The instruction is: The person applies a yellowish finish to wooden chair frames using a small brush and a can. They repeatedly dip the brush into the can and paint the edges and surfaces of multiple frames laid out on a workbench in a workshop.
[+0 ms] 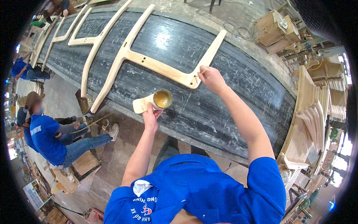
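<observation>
My left hand is wrapped round a cup with yellowish-brown liquid in it. A flat, pale piece with a rounded end juts out to the left from beside the cup; whether it is joined to it I cannot tell. Between the closed fingers of my right hand is a thin, pale stick, mostly hidden. Its tip is at the right corner of a pale wooden chair frame, close to small dark holes. That frame lies flat on the long dark table, its crosspiece marked by a few holes.
More wooden frames lie further left along the table. Two people in blue shirts sit low at the left, one nearer. Curved wooden parts are stacked at the right, and a wooden crate stands beyond the table.
</observation>
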The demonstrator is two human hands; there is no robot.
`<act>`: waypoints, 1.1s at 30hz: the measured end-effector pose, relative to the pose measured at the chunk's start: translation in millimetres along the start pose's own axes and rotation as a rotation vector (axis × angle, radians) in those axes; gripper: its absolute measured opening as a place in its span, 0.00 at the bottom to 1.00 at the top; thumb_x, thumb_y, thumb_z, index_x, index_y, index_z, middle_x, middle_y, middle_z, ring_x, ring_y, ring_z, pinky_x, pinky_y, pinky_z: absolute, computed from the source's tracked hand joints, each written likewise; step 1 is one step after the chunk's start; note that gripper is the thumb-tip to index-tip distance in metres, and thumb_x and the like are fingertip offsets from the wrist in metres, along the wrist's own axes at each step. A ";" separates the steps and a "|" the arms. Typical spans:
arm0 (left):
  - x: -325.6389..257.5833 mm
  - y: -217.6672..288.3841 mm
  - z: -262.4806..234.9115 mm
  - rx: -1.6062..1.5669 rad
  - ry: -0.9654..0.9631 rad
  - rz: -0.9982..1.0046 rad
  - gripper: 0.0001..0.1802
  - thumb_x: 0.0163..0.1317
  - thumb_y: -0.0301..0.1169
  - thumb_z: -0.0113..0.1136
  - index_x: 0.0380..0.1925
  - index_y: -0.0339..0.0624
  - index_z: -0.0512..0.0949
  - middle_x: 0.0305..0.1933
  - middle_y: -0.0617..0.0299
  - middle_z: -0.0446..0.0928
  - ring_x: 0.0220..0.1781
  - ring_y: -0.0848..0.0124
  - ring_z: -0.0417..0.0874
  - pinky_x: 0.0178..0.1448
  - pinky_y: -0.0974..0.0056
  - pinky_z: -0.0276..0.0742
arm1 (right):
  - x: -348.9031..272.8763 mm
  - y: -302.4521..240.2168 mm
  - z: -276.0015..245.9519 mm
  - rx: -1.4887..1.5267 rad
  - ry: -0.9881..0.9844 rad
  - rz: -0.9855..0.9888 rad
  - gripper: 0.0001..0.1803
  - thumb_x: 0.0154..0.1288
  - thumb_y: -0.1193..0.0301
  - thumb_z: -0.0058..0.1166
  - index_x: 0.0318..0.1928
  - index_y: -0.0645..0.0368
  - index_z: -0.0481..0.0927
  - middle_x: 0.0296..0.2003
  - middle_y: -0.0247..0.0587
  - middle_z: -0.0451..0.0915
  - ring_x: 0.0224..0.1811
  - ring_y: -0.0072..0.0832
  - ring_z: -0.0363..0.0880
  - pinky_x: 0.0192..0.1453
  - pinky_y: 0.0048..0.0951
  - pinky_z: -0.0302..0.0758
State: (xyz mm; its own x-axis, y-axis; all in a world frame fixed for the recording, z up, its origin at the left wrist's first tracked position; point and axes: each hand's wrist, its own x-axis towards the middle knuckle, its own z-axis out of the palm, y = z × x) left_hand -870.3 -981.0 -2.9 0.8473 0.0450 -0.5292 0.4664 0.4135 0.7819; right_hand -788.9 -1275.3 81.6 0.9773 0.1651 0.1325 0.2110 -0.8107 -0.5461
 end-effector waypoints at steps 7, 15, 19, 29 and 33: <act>-3.5 -5.0 10.4 0.077 0.043 0.009 0.22 0.69 0.44 0.43 0.52 0.39 0.67 0.42 0.57 0.76 0.38 0.69 0.82 0.42 0.66 0.80 | 3.1 -1.2 -16.4 -0.029 -0.092 -0.121 0.05 0.57 0.71 0.51 0.30 0.59 0.70 0.25 0.46 0.75 0.31 0.46 0.76 0.36 0.42 0.73; 13.2 10.8 50.4 0.285 -0.040 0.286 0.23 0.68 0.44 0.47 0.50 0.35 0.71 0.45 0.60 0.75 0.43 0.73 0.78 0.44 0.68 0.78 | -34.5 -17.7 -49.1 0.525 0.054 0.062 0.04 0.58 0.74 0.53 0.32 0.62 0.75 0.23 0.36 0.76 0.27 0.24 0.73 0.33 0.27 0.71; 8.0 17.4 72.0 0.254 -0.106 0.354 0.21 0.67 0.42 0.48 0.50 0.35 0.71 0.45 0.60 0.75 0.43 0.74 0.78 0.45 0.68 0.78 | -52.2 -36.0 -30.4 0.640 0.177 0.046 0.06 0.60 0.72 0.54 0.32 0.63 0.76 0.23 0.33 0.75 0.26 0.18 0.70 0.31 0.23 0.68; -17.0 16.9 96.6 0.103 -0.164 0.499 0.19 0.68 0.40 0.46 0.53 0.40 0.69 0.49 0.62 0.74 0.45 0.72 0.78 0.46 0.67 0.78 | -86.0 -14.5 -10.1 1.451 0.312 0.439 0.06 0.64 0.71 0.51 0.33 0.60 0.72 0.27 0.41 0.80 0.28 0.24 0.78 0.31 0.24 0.73; -13.7 11.2 99.8 0.045 -0.107 0.425 0.18 0.68 0.40 0.47 0.52 0.42 0.70 0.48 0.62 0.75 0.46 0.72 0.78 0.44 0.68 0.78 | -99.0 -4.2 -11.8 1.538 0.317 0.431 0.03 0.62 0.74 0.51 0.34 0.60 0.72 0.31 0.40 0.79 0.30 0.24 0.78 0.35 0.24 0.73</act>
State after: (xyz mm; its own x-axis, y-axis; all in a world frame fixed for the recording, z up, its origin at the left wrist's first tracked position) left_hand -851.3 -1067.7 45.9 0.9867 0.1074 -0.1222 0.0793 0.3380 0.9378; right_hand -886.8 -1294.9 80.6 0.9638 -0.1865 -0.1907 -0.0541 0.5633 -0.8245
